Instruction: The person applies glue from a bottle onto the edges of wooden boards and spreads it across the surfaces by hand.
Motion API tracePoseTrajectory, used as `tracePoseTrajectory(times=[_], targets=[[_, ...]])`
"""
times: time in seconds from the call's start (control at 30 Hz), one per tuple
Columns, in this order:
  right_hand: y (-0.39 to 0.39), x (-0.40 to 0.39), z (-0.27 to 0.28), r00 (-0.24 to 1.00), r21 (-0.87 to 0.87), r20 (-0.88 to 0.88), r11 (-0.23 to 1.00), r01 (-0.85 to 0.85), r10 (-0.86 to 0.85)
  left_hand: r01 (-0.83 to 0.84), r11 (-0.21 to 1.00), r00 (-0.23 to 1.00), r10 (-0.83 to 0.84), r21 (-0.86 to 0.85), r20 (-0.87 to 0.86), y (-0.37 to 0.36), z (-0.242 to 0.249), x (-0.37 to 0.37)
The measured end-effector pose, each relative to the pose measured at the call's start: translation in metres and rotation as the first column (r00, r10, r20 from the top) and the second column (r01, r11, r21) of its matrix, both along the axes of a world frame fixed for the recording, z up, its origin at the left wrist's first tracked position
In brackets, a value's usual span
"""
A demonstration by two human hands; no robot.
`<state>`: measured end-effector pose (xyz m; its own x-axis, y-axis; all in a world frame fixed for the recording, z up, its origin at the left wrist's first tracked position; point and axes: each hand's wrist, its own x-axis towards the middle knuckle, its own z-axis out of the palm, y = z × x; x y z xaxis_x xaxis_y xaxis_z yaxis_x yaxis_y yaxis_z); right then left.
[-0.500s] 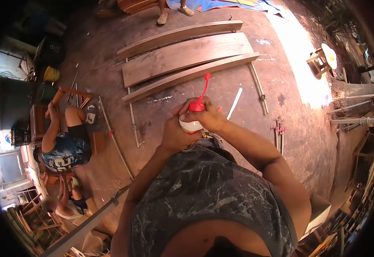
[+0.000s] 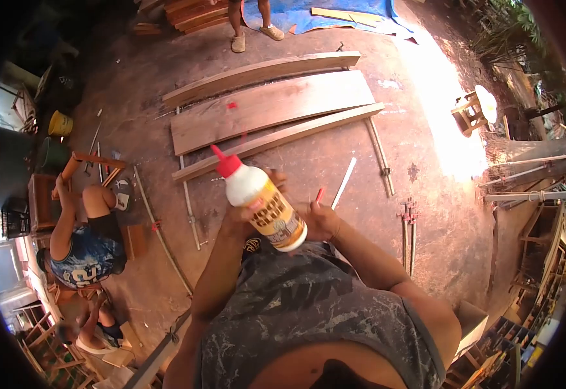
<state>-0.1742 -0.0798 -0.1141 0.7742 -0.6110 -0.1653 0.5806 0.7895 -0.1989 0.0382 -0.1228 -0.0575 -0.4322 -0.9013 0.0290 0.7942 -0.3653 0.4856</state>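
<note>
A white-and-yellow wood glue bottle (image 2: 266, 207) with a red pointed nozzle is tilted up to the left, in front of my body. My left hand (image 2: 233, 223) is wrapped round it from behind, some fingertips showing past its far side. My right hand (image 2: 322, 222) is closed beside the bottle's base, with a slim red stick-like thing (image 2: 320, 195) poking up from it. A small blurred red cap (image 2: 232, 105) appears above the nozzle, over the boards. Beyond my hands, a wide wooden board (image 2: 270, 107) lies between two narrower wooden pieces.
Pipe clamps (image 2: 380, 155) lie under and beside the boards. A white strip (image 2: 343, 181) is on the floor to the right. Two people (image 2: 88, 249) sit at left; another person's feet (image 2: 239, 43) stand beyond the boards. A stool (image 2: 471, 110) is at far right.
The bottle has swung up and left, nozzle now tilted left. My right hand has come off the red top and moved lower right. The red cap has shifted leftward, away from the nozzle.
</note>
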Motion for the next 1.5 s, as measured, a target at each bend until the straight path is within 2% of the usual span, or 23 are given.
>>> tracePoseTrajectory(times=[0.07, 0.13, 0.17, 0.23, 0.27, 0.33, 0.37, 0.4, 0.47, 0.5, 0.6, 0.63, 0.67, 0.7, 0.73, 0.77, 0.83, 0.87, 0.93, 1.07, 1.17, 1.33, 1.5], targets=[[-0.029, 0.003, -0.001, 0.964, -0.208, 0.013, 0.943, -0.259, 0.267, 0.187, 0.960, 0.947, -0.121, -0.209, 0.296, -0.038, -0.007, 0.007], [-0.060, 0.006, 0.007, 0.977, -0.239, -0.035, 0.948, -0.211, 0.208, 0.254, 0.951, 0.927, -0.186, -0.179, 0.326, -0.083, 0.005, 0.013], [-0.074, 0.007, 0.009, 0.960, -0.253, -0.277, 0.962, -0.103, 0.029, 0.219, 0.970, 0.878, -0.151, -0.101, 0.455, -0.104, -0.008, 0.017], [-0.119, 0.019, 0.042, 0.690, -0.264, -0.704, 0.964, -0.035, -0.168, 0.117, 0.993, 0.749, -0.103, 0.022, 0.654, -0.145, -0.021, 0.019], [-0.133, 0.022, 0.036, 0.684, -0.240, -0.715, 0.970, -0.047, -0.144, 0.108, 0.993, 0.757, -0.111, 0.045, 0.643, -0.158, -0.029, 0.020], [-0.176, 0.029, 0.026, 0.358, -0.389, -0.892, 0.870, -0.303, -0.275, 0.141, 0.987, 0.803, -0.163, 0.084, 0.573, -0.195, -0.052, 0.023], [-0.195, 0.034, 0.030, 0.501, -0.484, -0.801, 0.848, -0.218, -0.328, 0.165, 0.984, 0.889, -0.181, 0.074, 0.421, -0.214, -0.061, 0.025], [-0.216, 0.038, 0.027, 0.508, -0.468, -0.807, 0.850, -0.241, -0.301, 0.140, 0.986, 0.894, -0.165, 0.091, 0.416, -0.230, -0.063, 0.026], [-0.254, 0.042, 0.015, 0.669, -0.291, -0.713, 0.957, -0.013, -0.208, 0.121, 0.986, 0.970, -0.142, 0.116, 0.197, -0.268, -0.070, 0.027], [-0.275, 0.043, 0.006, 0.675, -0.279, -0.714, 0.960, -0.031, -0.186, 0.124, 0.988, 0.953, -0.143, 0.086, 0.268, -0.287, -0.096, 0.031], [-0.337, 0.041, -0.033, 0.398, -0.334, -0.884, 0.926, -0.174, -0.244, -0.024, 0.999, 0.908, 0.002, 0.047, 0.419, -0.335, -0.147, 0.039], [-0.361, 0.042, -0.038, 0.399, -0.263, -0.896, 0.957, -0.122, -0.195, -0.071, 0.997, 0.832, 0.047, 0.022, 0.552, -0.342, -0.174, 0.051], [-0.382, 0.039, -0.059, 0.349, -0.217, -0.921, 0.971, -0.098, -0.171, 0.004, 0.997, 0.510, 0.062, -0.075, 0.858, -0.347, -0.210, 0.073], [-0.406, 0.033, -0.084, 0.345, -0.200, -0.927, 0.973, -0.118, -0.148, 0.006, 0.997, 0.295, 0.077, -0.082, 0.952, -0.348, -0.250, 0.089], [-0.424, 0.023, -0.112, 0.337, -0.172, -0.934, 0.975, -0.142, -0.116, 0.016, 0.998, 0.070, 0.067, -0.068, 0.995, -0.340, -0.293, 0.100], [-0.430, 0.010, -0.149, 0.386, -0.152, -0.916, 0.985, -0.085, -0.108, -0.021, 1.000, 0.066, 0.016, -0.014, 0.998, -0.323, -0.338, 0.113], [-0.462, -0.001, -0.224, 0.516, -0.086, -0.852, 0.996, 0.021, -0.085, 0.263, 0.965, -0.612, 0.177, -0.013, 0.771, -0.319, -0.436, 0.141], [-0.471, -0.002, -0.255, 0.578, -0.066, -0.813, 0.997, 0.042, -0.078, 0.234, 0.972, -0.627, 0.126, 0.032, 0.768, -0.310, -0.478, 0.147], [-0.482, 0.006, -0.312, 0.682, -0.058, -0.726, 0.995, 0.075, -0.094, 0.435, 0.897, -0.705, 0.396, -0.082, 0.588, -0.317, -0.551, 0.171], [-0.488, 0.025, -0.418, 0.661, -0.154, -0.741, 0.988, 0.005, -0.119, 0.488, 0.871, -0.744, 0.449, -0.058, 0.494, -0.321, -0.701, 0.207], [-0.462, 0.054, -0.473, 0.711, -0.214, -0.677, 0.975, 0.055, -0.189, 0.467, 0.833, -0.699, 0.142, 0.297, 0.701, -0.301, -0.697, 0.254], [-0.480, 0.045, -0.468, 0.492, -0.342, -0.827, 0.938, -0.059, -0.271, 0.581, 0.780, -0.638, 0.260, 0.233, 0.725, -0.335, -0.708, 0.253], [-0.442, 0.046, -0.463, 0.468, -0.407, -0.795, 0.911, 0.061, -0.387, 0.626, 0.757, -0.608, 0.323, 0.188, 0.725, -0.380, -0.705, 0.242]])
